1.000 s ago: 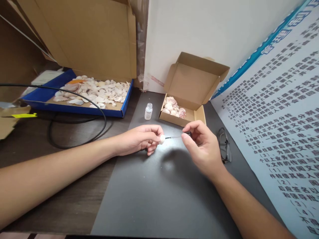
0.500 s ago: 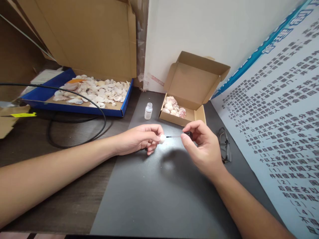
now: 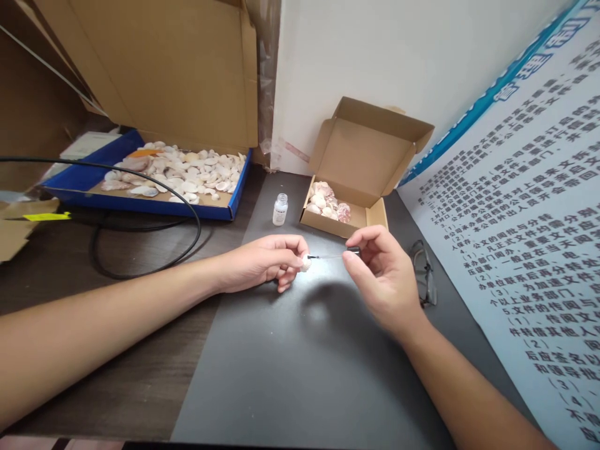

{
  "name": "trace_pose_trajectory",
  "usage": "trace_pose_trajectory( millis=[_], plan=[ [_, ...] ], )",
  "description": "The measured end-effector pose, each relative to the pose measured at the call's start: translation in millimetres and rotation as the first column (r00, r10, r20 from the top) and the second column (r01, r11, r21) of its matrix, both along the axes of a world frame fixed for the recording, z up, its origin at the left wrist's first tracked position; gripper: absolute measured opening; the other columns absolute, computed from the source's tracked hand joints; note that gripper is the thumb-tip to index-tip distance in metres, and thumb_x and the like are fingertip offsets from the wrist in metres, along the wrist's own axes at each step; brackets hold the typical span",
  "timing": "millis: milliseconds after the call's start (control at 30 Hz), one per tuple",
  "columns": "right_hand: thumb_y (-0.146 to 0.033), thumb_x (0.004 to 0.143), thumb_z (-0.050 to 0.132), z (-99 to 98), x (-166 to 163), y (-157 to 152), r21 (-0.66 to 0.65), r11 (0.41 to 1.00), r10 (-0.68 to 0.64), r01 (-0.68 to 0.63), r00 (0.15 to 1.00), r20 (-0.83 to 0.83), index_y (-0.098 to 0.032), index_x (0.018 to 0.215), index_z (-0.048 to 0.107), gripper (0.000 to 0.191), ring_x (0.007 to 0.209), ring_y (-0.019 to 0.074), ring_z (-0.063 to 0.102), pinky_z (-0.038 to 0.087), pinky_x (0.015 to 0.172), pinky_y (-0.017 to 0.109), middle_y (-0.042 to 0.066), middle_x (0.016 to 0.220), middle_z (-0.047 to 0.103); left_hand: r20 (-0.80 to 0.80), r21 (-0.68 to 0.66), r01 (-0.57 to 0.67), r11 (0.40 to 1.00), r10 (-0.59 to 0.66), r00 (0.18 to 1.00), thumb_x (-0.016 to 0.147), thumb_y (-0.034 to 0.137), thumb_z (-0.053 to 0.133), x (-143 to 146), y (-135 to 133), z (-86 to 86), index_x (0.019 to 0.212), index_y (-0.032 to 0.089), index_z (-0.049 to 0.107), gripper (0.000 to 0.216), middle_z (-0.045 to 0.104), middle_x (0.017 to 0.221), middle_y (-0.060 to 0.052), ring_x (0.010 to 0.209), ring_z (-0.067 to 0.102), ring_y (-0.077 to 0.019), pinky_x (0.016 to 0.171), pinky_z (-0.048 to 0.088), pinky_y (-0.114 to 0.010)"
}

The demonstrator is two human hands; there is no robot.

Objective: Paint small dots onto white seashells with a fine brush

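My left hand (image 3: 265, 261) pinches a small white shell (image 3: 306, 262) just above the dark mat (image 3: 304, 369). My right hand (image 3: 382, 275) grips the black cap of a thin brush (image 3: 335, 255), and the brush tip touches the shell. A small clear bottle (image 3: 280, 209) stands uncapped behind my hands. To its right an open brown cardboard box (image 3: 363, 165) holds several pinkish shells (image 3: 325, 203).
A blue tray (image 3: 237, 187) with many white shells (image 3: 180, 172) lies at the back left, under a large cardboard flap. A black cable (image 3: 147, 225) loops across the wooden table. Folded glasses (image 3: 424, 275) lie to the right, beside a printed poster (image 3: 529, 206).
My right hand has shifted slightly, with the brush tip still at the shell. My left hand has stayed in place.
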State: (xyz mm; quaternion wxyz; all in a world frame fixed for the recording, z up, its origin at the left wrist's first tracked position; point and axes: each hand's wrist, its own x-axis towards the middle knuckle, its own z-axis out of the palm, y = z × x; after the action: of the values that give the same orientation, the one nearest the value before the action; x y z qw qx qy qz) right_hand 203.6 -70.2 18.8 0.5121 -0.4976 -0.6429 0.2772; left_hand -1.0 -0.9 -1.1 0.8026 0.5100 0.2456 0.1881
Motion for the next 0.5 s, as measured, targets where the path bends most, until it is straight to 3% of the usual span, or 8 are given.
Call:
trace_pose_trajectory(
  millis=[500],
  plan=[
    [-0.016, 0.082, 0.061, 2.5, -0.9, -1.5, 0.013, 1.000, 0.012, -0.012, 1.000, -0.019, -0.023, 0.086, 0.053, 0.011, 0.051, 0.0086, 0.043, 0.034, 0.046, 0.024, -0.006, 0.067, 0.048, -0.008, 0.002, -0.006, 1.000, 0.006, 1.000, 0.080, 0.023, 0.066, 0.4, -0.7, 0.8, 0.081, 0.018, 0.055, 0.012, 0.051, 0.061, 0.004, 0.054, 0.047, -0.0096, 0.055, 0.040, -0.023]
  ],
)
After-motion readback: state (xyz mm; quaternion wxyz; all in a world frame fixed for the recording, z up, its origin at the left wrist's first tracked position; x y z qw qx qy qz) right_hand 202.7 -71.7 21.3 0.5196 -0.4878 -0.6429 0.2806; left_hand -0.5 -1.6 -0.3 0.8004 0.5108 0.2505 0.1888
